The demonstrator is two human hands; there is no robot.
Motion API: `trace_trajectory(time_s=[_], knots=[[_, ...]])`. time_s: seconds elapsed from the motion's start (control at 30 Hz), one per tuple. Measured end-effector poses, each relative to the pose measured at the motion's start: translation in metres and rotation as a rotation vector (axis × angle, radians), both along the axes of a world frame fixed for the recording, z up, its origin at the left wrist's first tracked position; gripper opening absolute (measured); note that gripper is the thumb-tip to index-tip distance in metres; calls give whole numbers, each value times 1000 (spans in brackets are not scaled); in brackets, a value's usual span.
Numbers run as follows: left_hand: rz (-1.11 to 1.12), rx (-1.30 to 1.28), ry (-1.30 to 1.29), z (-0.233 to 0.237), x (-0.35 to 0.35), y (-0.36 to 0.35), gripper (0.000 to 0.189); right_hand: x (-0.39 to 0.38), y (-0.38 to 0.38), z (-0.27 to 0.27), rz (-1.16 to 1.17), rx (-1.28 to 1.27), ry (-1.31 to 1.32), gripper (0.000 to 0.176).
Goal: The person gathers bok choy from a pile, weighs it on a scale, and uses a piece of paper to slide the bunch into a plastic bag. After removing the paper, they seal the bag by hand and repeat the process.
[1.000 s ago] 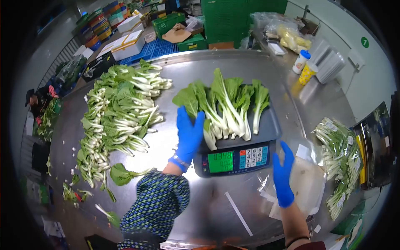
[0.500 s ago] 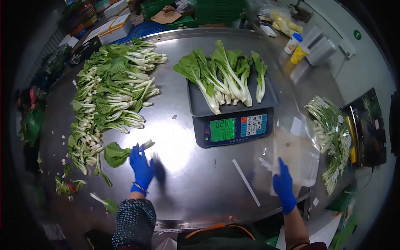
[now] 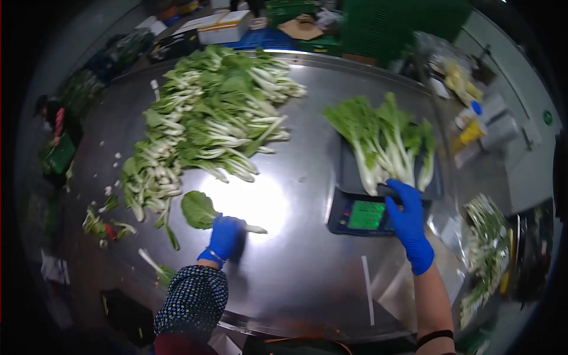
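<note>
My left hand [image 3: 225, 236], in a blue glove, is closed around the stalk of a single leafy green [image 3: 199, 209] low over the metal table. The leaf sticks out to its left and the white stalk end to its right. My right hand [image 3: 408, 222], also gloved in blue, reaches over the front of the digital scale [image 3: 365, 215], thumb and fingers apart, its fingertips by the stalk ends of the greens [image 3: 384, 142] on the dark tray. Its fingers partly cover the keypad. A large pile of greens [image 3: 219, 112] lies to the left.
Bagged greens [image 3: 485, 254] lie at the right, beside clear plastic bags [image 3: 447, 236]. A white strip [image 3: 368, 290] is near the front edge. Trimmings [image 3: 106, 228] lie at the left. Bottles [image 3: 470, 121] stand at the back right. Another person [image 3: 56, 124] is at the far left.
My left hand has closed on the single green's stalk. My right hand has moved from the plastic bags up to the scale. The view has shifted, so the table's contents appear elsewhere in frame.
</note>
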State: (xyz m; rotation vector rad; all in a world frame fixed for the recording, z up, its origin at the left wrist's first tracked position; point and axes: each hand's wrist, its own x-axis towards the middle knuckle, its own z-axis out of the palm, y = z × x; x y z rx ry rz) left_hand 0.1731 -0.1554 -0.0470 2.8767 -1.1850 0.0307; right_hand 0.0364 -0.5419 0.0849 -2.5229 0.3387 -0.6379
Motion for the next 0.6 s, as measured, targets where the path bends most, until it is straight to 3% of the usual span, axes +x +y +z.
trace_trajectory(time_s=[0.07,0.13,0.2,0.27,0.33,0.37,0.4,0.43,0.47,0.53,0.6], knots=[[-107,-250,4,23,5,-8,16,23,-4,-7,-14,-156,-75,38],[95,-290,20,16,27,-11,23,37,-17,-17,-11,-231,-78,40],[210,-470,-173,2,61,-7,30,46,-31,-24,-14,-319,-17,40],[192,-328,-235,-11,99,-6,39,57,-28,-15,-43,-391,51,40],[127,-208,-268,-6,114,-17,21,68,-28,-17,-75,-385,112,39],[121,-192,-120,-13,126,-17,13,69,-33,-17,-124,-382,170,39],[67,-243,-266,-5,125,-19,9,71,-41,-26,-168,-363,92,34],[71,-304,-128,5,124,-21,15,73,-47,-30,-190,-316,-42,30],[105,-590,-312,-10,121,-17,22,73,-43,-22,-279,-166,-36,28],[358,-750,-536,43,91,-48,30,67,-40,-11,-292,-130,-64,33],[198,-843,-600,95,57,-101,28,56,-31,-10,-299,-150,-196,36]])
